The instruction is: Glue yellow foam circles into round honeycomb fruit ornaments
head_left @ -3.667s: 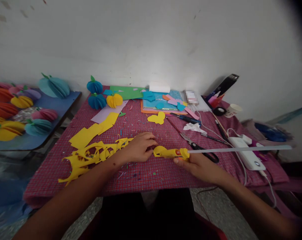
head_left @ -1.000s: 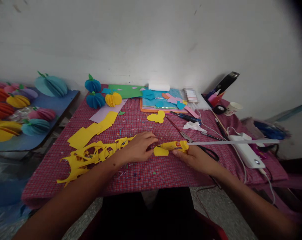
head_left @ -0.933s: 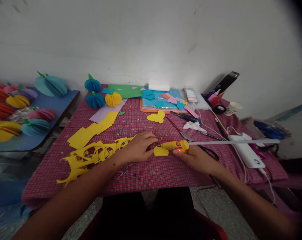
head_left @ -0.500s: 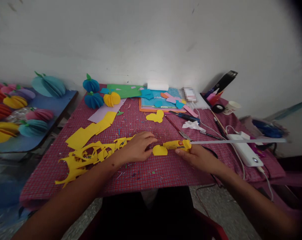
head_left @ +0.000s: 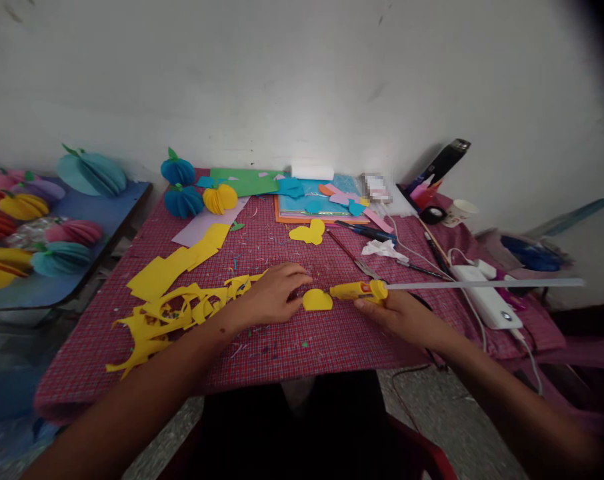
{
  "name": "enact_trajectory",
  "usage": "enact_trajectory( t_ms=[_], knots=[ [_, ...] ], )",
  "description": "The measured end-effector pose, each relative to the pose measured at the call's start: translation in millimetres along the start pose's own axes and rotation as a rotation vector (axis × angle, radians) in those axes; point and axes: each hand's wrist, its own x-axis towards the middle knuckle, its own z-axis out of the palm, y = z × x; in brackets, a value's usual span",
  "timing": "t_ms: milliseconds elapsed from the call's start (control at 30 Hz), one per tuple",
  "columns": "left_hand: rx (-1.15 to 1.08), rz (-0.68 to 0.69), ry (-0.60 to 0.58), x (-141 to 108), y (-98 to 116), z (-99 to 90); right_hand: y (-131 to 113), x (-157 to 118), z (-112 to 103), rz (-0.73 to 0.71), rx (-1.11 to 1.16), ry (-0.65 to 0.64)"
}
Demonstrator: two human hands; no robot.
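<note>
In mid-frame, the right hand [head_left: 399, 317] grips the glue gun [head_left: 358, 291], hiding its handle, beside the yellow paper [head_left: 317, 301], while the left hand [head_left: 276, 295] has fingers spread, contact with the paper unclear.

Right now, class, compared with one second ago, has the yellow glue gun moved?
Yes, the yellow glue gun moved right: earlier its front end covered part of the yellow half-round piece; now it is by that piece's right edge.
</note>
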Motion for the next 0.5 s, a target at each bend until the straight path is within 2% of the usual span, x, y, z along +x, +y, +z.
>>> enact_trajectory(
  t_ms=[500],
  knots=[
    [-0.025,-0.001,-0.003,0.4,0.4,-0.3,6.8,-13.3,-1.5,0.005,0.004,-0.019]
  ],
)
